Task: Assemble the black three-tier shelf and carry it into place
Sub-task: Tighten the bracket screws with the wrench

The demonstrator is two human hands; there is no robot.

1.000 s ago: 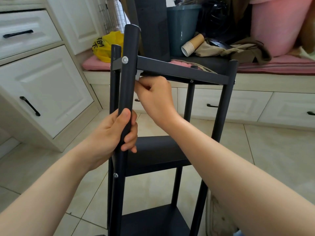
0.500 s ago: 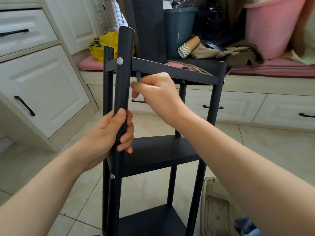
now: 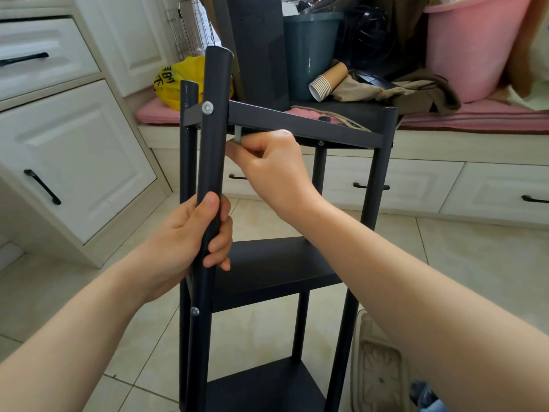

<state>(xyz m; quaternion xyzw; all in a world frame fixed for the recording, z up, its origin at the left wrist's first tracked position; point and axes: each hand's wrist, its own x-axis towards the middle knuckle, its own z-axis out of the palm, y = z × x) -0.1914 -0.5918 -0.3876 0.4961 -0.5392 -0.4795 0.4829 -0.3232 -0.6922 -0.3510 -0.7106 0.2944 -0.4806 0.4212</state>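
Observation:
The black three-tier shelf (image 3: 276, 263) stands upright on the tiled floor right in front of me. My left hand (image 3: 193, 233) grips its near-left post (image 3: 212, 138) about halfway between the top and middle tiers. A silver bolt head (image 3: 207, 108) shows on that post at the top tier's front rail (image 3: 303, 126). My right hand (image 3: 267, 168) pinches a small grey hex key (image 3: 238, 134) just under that rail, behind the post. The key's tip is hidden by the rail.
White cabinets with black handles (image 3: 41, 185) stand at the left. A cushioned bench (image 3: 475, 120) behind the shelf holds a yellow bag (image 3: 178, 81), a dark bin (image 3: 309, 52), paper cups (image 3: 326, 81), cloth and a pink tub (image 3: 475, 46). A slipper (image 3: 377, 370) lies at the shelf's right foot.
My right hand has turned the hex key under the top rail, so its grey shaft now points up from my fingers. My left hand keeps the same grip on the post.

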